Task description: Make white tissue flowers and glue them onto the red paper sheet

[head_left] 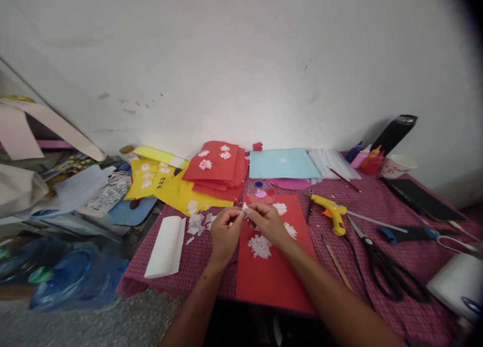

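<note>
Between the fingertips of both hands is a small piece of white tissue paper (245,209), pinched and crumpled. My left hand (226,231) grips it from the left, and my right hand (268,223) from the right. Below them lies a red paper sheet (277,284) bearing white paper blossoms (260,247); my right hand partly covers the upper ones. Torn white paper scraps (196,224) lie just left of my left hand. Beyond my hands sits a clear palette (261,192) with blue, pink and red paint.
Folded white tissue (165,247) lies on the left of the checked tablecloth (204,281). Red cards (215,161), yellow cards (151,178) and a light blue sheet (281,163) are behind. At right are a yellow glue gun (332,211), black scissors (388,269) and a paper cup (398,165).
</note>
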Demonstrator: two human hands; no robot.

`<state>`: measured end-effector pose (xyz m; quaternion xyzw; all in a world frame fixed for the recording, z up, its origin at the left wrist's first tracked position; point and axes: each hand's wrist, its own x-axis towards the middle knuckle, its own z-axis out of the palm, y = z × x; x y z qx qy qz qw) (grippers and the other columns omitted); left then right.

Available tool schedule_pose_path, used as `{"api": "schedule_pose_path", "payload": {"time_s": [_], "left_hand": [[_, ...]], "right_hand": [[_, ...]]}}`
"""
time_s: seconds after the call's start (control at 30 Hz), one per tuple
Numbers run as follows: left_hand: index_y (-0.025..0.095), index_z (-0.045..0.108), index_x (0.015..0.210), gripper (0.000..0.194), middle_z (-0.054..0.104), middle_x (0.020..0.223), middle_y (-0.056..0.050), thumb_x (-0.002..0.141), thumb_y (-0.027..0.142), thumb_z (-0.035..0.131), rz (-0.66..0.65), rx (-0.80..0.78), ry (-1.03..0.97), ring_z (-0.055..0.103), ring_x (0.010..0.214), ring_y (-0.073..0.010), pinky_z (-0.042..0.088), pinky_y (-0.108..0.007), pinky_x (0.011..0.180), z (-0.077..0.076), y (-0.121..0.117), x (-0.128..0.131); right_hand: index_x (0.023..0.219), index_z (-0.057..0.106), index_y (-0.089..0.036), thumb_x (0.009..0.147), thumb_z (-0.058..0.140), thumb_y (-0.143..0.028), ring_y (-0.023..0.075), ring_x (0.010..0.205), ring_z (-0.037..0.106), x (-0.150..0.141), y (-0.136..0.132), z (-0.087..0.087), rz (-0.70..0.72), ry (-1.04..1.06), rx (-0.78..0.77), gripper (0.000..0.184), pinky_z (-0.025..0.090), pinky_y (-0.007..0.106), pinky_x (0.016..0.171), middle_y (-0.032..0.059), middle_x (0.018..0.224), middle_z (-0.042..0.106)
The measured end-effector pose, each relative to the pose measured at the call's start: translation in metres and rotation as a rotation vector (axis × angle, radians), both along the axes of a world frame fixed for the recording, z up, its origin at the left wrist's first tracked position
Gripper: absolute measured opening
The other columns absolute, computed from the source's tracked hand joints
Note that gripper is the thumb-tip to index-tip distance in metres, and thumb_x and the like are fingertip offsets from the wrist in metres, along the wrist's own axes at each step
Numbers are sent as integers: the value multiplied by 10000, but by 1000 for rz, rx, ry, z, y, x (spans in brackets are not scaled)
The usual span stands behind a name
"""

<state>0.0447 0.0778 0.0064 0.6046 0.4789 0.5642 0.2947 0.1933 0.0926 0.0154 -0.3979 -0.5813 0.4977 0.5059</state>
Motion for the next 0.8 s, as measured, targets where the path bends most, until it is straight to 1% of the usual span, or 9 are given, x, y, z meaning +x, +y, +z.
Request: {"api": "schedule_pose_path", "payload": {"time_s": [0.1, 0.3, 0.47, 0.57, 0.67, 0.8], "left_hand": [[200, 710, 826, 97, 727, 903, -34, 868, 283, 685, 7, 24, 9, 671, 868, -174, 504, -296, 827, 0, 0, 1], [197, 690, 791, 90, 722, 897, -31, 845, 268, 705, 7, -2, -7, 673, 849, -170, 510, -290, 794, -1, 0, 1], [201, 666, 771, 95, 710, 876, -21, 834, 247, 720, 21, 42, 47, 665, 842, -163, 501, -289, 794, -1, 1, 0], [205, 651, 757, 119, 703, 869, -22, 852, 256, 703, 18, 78, 92, 661, 844, -163, 498, -292, 794, 0, 1, 1], [206, 645, 748, 130, 704, 880, -25, 860, 254, 691, 13, 87, 106, 658, 847, -164, 495, -295, 791, 0, 0, 2], [204, 655, 755, 104, 708, 918, -29, 831, 237, 718, -9, 55, 68, 663, 885, -172, 498, -302, 821, -1, -1, 1]], "right_hand": [[725, 611, -192, 881, 647, -416, 111, 497, 506, 0, 0, 3, 7, 25, -33, 275, 385, 237, 495, -38, 567, 565], [683, 596, -189, 886, 631, -397, 106, 475, 495, 0, 2, 5, 8, 54, -64, 292, 371, 236, 483, -36, 541, 567], [724, 623, -184, 891, 628, -400, 112, 496, 520, 2, 2, 1, 59, 110, -81, 274, 394, 241, 506, -33, 567, 580], [744, 623, -184, 877, 643, -414, 116, 509, 529, 2, 1, 0, 82, 125, -97, 266, 403, 245, 516, -34, 588, 583], [721, 606, -186, 835, 674, -381, 113, 500, 518, 2, 1, 2, 76, 130, -126, 235, 397, 242, 509, -40, 577, 573], [678, 596, -189, 807, 657, -325, 112, 471, 510, 2, 3, 3, 45, 142, -179, 197, 391, 239, 489, -40, 542, 571]]}}
